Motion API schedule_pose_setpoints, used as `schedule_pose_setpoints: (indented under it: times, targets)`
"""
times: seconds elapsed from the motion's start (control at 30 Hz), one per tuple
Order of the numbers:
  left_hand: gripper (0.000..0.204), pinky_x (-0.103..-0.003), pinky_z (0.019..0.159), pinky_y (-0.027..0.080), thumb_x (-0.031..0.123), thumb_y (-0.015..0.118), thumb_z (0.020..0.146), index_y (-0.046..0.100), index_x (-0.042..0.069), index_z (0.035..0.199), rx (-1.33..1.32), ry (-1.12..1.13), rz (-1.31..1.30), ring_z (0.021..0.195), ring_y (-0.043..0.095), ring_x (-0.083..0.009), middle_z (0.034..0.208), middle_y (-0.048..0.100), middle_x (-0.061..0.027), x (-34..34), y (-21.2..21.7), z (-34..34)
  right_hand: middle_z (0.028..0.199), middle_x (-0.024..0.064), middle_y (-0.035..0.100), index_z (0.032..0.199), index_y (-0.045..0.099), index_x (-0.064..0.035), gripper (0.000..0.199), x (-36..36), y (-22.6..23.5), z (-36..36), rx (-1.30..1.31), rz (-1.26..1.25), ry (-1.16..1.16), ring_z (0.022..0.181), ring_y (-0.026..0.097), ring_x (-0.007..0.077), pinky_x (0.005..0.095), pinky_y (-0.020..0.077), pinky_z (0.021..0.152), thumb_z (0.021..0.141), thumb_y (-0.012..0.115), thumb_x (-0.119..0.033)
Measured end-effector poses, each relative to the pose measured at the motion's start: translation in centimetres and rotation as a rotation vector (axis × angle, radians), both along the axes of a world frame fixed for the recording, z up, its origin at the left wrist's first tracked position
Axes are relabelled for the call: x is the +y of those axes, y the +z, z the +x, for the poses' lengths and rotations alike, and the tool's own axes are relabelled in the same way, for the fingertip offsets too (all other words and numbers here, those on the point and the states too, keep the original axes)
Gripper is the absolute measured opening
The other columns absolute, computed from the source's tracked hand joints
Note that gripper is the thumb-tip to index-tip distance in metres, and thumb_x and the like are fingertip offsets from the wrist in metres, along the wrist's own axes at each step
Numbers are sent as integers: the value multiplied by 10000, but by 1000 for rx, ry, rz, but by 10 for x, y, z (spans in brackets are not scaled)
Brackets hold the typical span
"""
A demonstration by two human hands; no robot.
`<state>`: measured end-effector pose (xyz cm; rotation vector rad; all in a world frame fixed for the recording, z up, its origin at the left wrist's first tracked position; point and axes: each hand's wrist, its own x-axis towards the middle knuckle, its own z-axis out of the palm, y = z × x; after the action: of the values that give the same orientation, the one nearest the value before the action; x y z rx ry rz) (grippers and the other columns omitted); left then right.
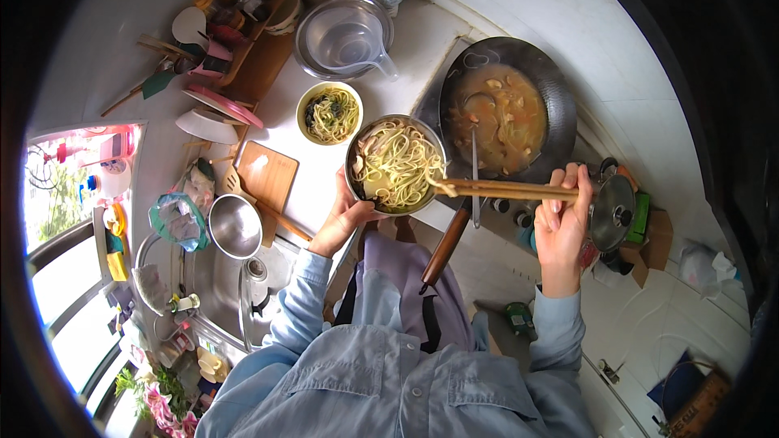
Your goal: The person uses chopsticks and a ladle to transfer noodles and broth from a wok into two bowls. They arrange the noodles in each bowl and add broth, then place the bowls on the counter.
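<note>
My left hand [347,221] is closed around the near left side of a metal bowl [403,212] filled with noodles [396,158]. My right hand [561,223] grips a pair of long wooden chopsticks [511,189] that point left. Their tips reach the bowl's right edge, where a few noodle strands hang by them. Behind and right of the bowl, a dark wok [560,105] holds orange-brown soup [507,118] with pieces in it. A ladle [475,166] rests in the soup, its handle toward me. A cream bowl [328,139] of noodles and dark greens stands left of the metal bowl.
Near me juts the wok's wooden handle [446,247]. A metal basin [307,61] with a clear plastic ladle-like scoop [365,53] stands at the back. Leftward are a cutting board [268,170], a wooden spatula [268,209], a metal pot [235,227] and the sink [215,300]. A glass lid [610,211] is right.
</note>
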<state>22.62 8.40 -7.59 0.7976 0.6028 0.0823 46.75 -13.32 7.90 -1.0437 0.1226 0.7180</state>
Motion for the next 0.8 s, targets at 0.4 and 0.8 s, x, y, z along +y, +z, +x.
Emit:
schedule_pose_setpoints:
  times: [0.4, 0.8]
  targets:
    - [884, -452, 965, 590, -60, 528, 846, 83, 175, 1573, 29, -2, -63, 1373, 464, -302, 1550, 323, -134, -6, 17, -11, 743, 65, 488, 842, 369, -95, 369, -4, -10, -40, -761, -390, 88, 534, 372, 81, 230, 292, 454, 1122, 322, -329]
    - [889, -498, 989, 581, -121, 443, 855, 47, 213, 1578, -17, 9, -95, 1379, 481, -345, 1577, 303, -154, -11, 9, -15, 924, 56, 645, 1123, 564, -62, 166, 39, -117, 67, -979, -627, -12, 774, 620, 122, 276, 505, 692, 1093, 522, -220]
